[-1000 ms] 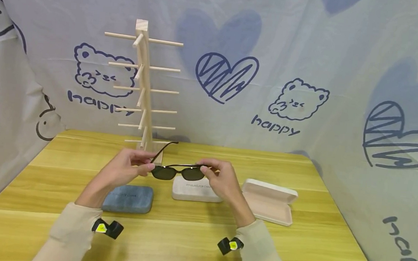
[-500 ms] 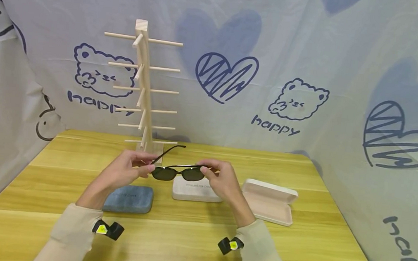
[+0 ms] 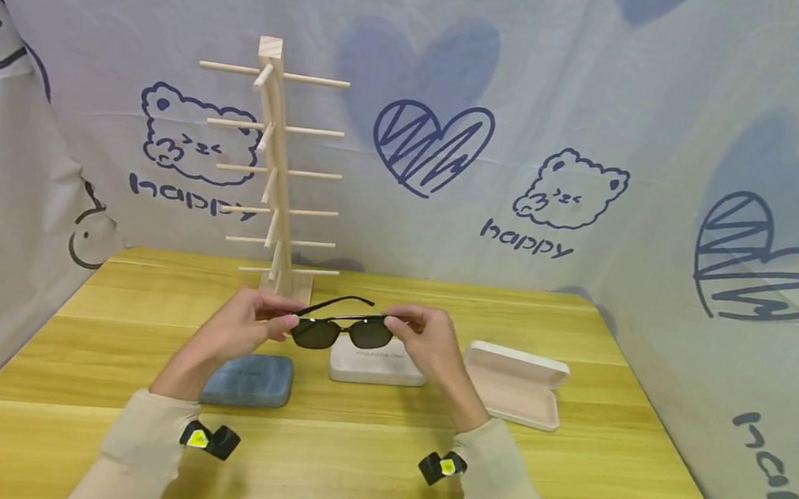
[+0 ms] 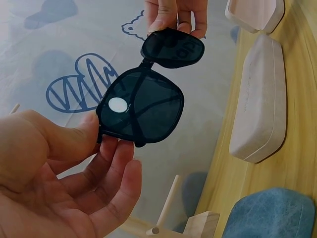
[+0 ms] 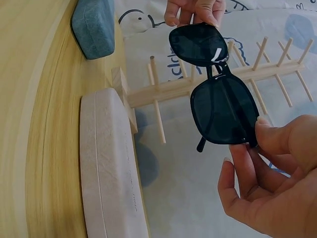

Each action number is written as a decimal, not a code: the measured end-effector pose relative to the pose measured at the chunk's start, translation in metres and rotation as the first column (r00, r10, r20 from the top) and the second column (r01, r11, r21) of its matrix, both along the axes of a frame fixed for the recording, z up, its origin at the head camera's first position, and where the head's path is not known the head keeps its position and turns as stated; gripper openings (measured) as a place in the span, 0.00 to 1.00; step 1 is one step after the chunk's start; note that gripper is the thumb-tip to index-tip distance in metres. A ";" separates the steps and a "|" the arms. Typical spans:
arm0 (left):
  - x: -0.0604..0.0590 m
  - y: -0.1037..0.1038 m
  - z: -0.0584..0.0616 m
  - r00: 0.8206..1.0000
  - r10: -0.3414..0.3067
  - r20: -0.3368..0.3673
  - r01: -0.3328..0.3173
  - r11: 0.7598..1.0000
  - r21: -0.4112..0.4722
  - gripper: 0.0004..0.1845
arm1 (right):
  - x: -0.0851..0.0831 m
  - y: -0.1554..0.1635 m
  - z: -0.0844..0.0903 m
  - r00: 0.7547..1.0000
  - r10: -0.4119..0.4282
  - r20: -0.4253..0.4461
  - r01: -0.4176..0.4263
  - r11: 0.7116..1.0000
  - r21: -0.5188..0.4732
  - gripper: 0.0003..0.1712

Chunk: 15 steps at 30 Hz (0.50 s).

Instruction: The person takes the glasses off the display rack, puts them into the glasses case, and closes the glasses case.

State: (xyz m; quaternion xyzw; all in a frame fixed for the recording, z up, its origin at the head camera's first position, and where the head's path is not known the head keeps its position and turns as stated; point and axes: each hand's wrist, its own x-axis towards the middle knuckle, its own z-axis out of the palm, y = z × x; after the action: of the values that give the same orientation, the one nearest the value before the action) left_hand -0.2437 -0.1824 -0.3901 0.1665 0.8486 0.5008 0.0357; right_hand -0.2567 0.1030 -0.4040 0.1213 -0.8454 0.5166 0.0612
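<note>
Black sunglasses (image 3: 341, 330) with dark lenses are held in the air above the table, between both hands. My left hand (image 3: 250, 325) pinches the left end of the frame (image 4: 141, 106) between thumb and fingers. My right hand (image 3: 420, 338) pinches the right end (image 5: 223, 106). One temple arm is swung partly over the top of the frame. A small round sticker sits on one lens. Just under the sunglasses a white closed case (image 3: 377, 361) lies on the table.
A wooden rack (image 3: 274, 167) with several horizontal pegs stands at the back of the yellow wooden table (image 3: 352, 459). A blue case (image 3: 248, 380) lies left of the white one. An open pale pink case (image 3: 512, 385) lies to the right. Printed cloth walls surround the table.
The left temple arm has folded from pointing up and back to lying low over the frame. Both hands and the sunglasses stay almost in place.
</note>
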 end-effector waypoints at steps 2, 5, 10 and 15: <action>0.000 0.001 -0.001 1.000 0.008 -0.002 -0.008 1.000 0.003 0.17 | -0.001 0.000 0.000 1.000 -0.022 -0.001 0.022 1.000 -0.003 0.09; -0.001 0.002 -0.001 1.000 0.016 -0.014 -0.016 1.000 0.004 0.16 | -0.002 0.001 0.000 0.998 -0.057 0.013 0.057 0.998 -0.027 0.09; -0.001 0.005 -0.002 0.999 0.041 -0.018 -0.041 0.999 0.003 0.16 | -0.002 0.003 0.000 0.997 -0.080 0.020 0.081 0.996 -0.049 0.09; -0.002 0.008 -0.003 0.999 0.035 -0.030 -0.035 0.999 0.022 0.14 | -0.003 0.005 -0.001 0.998 -0.069 0.009 0.070 0.996 -0.052 0.08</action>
State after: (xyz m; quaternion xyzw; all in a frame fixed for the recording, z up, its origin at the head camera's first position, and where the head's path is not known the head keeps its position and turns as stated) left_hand -0.2457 -0.1742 -0.3931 0.1595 0.8465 0.5078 0.0125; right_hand -0.2594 0.1077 -0.4050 0.0883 -0.8355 0.5366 0.0794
